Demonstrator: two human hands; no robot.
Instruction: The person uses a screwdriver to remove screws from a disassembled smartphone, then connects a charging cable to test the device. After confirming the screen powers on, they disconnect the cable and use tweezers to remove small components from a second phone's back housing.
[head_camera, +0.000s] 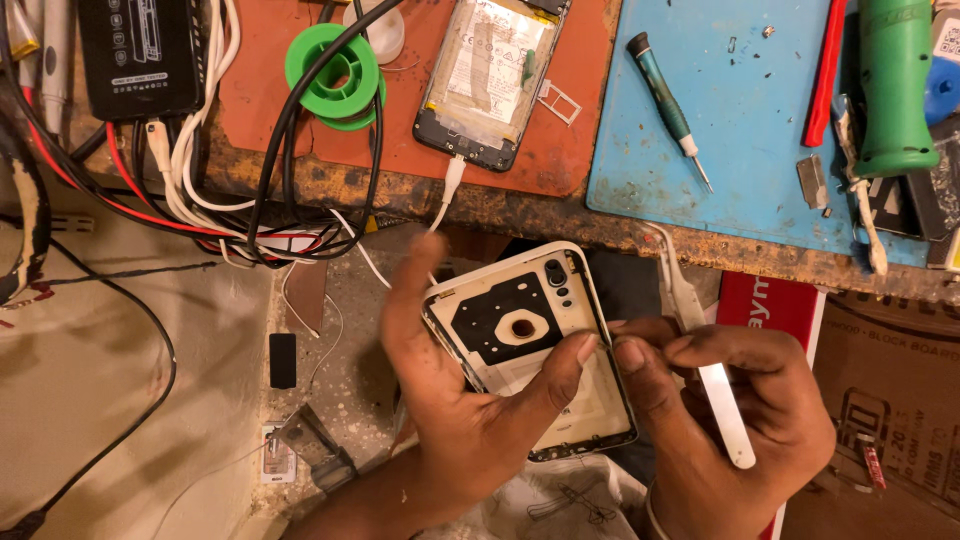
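Observation:
My left hand (455, 400) holds a white phone back cover (520, 320) inner side up, with a black patch and a round hole showing. Its thumb lies across the cover's lower right part. My right hand (740, 400) touches the cover's right edge with its fingertips and holds white tweezers (705, 360) that stick out above and below the hand. On the bench above lies an opened phone (487, 75) with its battery exposed and a white cable (447, 195) plugged into its lower end.
A small screwdriver (668, 105) lies on a blue mat (740, 140). A green spool (335, 75), a black box (140, 55) and tangled cables (200, 200) sit at the left. A green-handled tool (893, 85) is at the right. A cardboard box (890, 380) stands below the bench.

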